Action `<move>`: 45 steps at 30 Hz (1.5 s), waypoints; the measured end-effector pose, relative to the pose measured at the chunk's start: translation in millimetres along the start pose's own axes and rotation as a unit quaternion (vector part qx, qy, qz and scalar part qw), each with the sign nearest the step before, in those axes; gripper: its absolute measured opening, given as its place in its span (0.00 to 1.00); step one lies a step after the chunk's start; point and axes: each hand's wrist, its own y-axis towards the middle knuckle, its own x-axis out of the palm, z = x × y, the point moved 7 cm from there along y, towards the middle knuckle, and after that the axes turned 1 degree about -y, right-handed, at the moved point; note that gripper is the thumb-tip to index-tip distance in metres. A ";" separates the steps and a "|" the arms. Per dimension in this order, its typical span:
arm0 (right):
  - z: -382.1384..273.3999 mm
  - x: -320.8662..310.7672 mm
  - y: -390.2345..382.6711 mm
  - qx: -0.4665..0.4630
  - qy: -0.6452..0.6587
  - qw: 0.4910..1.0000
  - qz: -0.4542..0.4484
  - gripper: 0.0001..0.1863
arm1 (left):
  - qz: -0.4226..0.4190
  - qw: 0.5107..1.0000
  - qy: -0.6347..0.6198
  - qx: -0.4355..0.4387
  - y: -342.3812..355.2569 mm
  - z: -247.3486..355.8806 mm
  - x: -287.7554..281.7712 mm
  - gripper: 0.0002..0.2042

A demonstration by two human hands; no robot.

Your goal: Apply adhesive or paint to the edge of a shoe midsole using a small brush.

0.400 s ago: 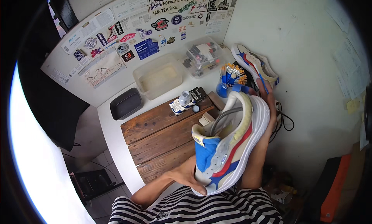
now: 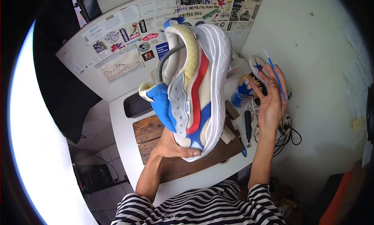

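My left hand [image 2: 171, 150] grips a sneaker [image 2: 199, 96] by its toe, thumb on the upper near the sole. The shoe is raised over the table with its heel up and its side facing me. It has a white sole, a red stripe, blue and grey panels and a yellowed collar; a grey coiled shoe tree [image 2: 160, 65] bends out of its opening. Apart from the shoe, my right hand [image 2: 272, 100] is lifted with its fingers partly spread. A thin blue paintbrush [image 2: 279, 84] is held between those fingers, pale tip upward.
Behind my right hand, a second sneaker [image 2: 255, 63] leans near the wall, beside a blue cup [image 2: 236, 98] of brushes. A wooden board [image 2: 175, 168], black tray [image 2: 134, 106], scrub brush [image 2: 227, 136] and black pen-like tool [image 2: 248, 125] lie on the table. Cables [image 2: 286, 137] hang at the right.
The sneaker has risen and moved left, turning more upright, with my left hand still on its toe. My right hand has come away from the shoe to the right, with the paintbrush.
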 end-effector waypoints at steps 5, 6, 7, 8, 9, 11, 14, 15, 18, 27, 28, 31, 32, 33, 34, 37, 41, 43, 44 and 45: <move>8.1 -1.6 -14.5 0.021 -0.033 0.999 -0.025 0.21 | 0.038 0.987 -0.107 0.115 63.8 18.7 -53.8 0.59; 7.7 0.2 -17.7 0.018 -0.031 0.999 -0.030 0.21 | 0.037 0.979 -0.144 0.139 72.1 20.6 -59.7 0.60; 9.8 0.5 -20.4 0.026 -0.038 0.999 -0.029 0.21 | 0.032 0.976 -0.164 0.141 78.0 20.4 -64.8 0.59; 11.9 1.6 -22.1 0.035 -0.045 0.998 -0.027 0.21 | 0.034 0.975 -0.163 0.146 82.2 22.4 -73.3 0.59; 9.9 2.7 -22.7 0.035 -0.048 0.998 -0.026 0.21 | 0.040 0.978 -0.168 0.121 89.2 22.5 -77.2 0.58; 9.1 2.0 -24.4 0.034 -0.057 0.997 -0.030 0.21 | 0.054 0.980 -0.167 0.094 96.3 22.2 -79.8 0.55; 9.2 7.8 -24.2 0.032 -0.068 0.996 -0.038 0.21 | 0.089 0.978 -0.142 0.120 98.2 20.2 -81.8 0.53; 9.0 9.9 -24.0 0.030 -0.073 0.996 -0.041 0.21 | 0.095 0.979 -0.135 0.119 97.8 21.8 -78.9 0.51; 10.9 12.1 -25.9 0.026 -0.072 0.996 -0.047 0.22 | 0.106 0.983 -0.063 0.135 97.1 35.8 -69.6 0.50; 11.4 14.3 -28.6 0.013 -0.085 0.996 -0.031 0.22 | 0.107 0.982 -0.018 0.153 104.4 44.9 -63.3 0.52; 11.6 13.5 -29.0 0.014 -0.086 0.996 -0.030 0.22 | 0.108 0.982 -0.043 0.146 102.5 42.0 -63.0 0.52; 9.5 10.6 -30.2 0.014 -0.086 0.996 -0.026 0.22 | 0.105 0.980 -0.127 0.110 96.8 34.5 -67.7 0.52; 8.6 8.9 -30.3 0.015 -0.087 0.996 -0.025 0.22 | 0.102 0.974 -0.184 0.083 95.6 29.9 -68.3 0.52; 9.2 7.1 -30.1 0.017 -0.088 0.996 -0.025 0.22 | 0.107 0.979 -0.142 0.103 93.9 32.2 -68.0 0.52; 9.2 5.9 -29.9 0.018 -0.088 0.996 -0.025 0.22 | 0.107 0.979 -0.142 0.103 93.9 30.8 -68.6 0.52; 9.5 4.1 -30.3 0.020 -0.092 0.995 -0.019 0.22 | 0.100 0.974 -0.170 0.109 93.3 29.0 -68.9 0.53; 8.5 7.6 -31.8 0.013 -0.094 0.995 -0.021 0.22 | 0.066 0.972 -0.209 0.088 93.7 29.7 -64.3 0.54; 8.5 9.4 -32.7 0.011 -0.096 0.995 -0.023 0.21 | 0.056 0.973 -0.211 0.078 93.7 27.2 -64.9 0.55; 9.2 9.7 -33.3 0.011 -0.099 0.995 -0.023 0.21 | 0.053 0.970 -0.216 0.094 93.5 25.1 -65.8 0.56; 9.5 9.7 -33.5 0.011 -0.103 0.994 -0.023 0.22 | 0.049 0.968 -0.221 0.109 93.4 26.2 -64.5 0.58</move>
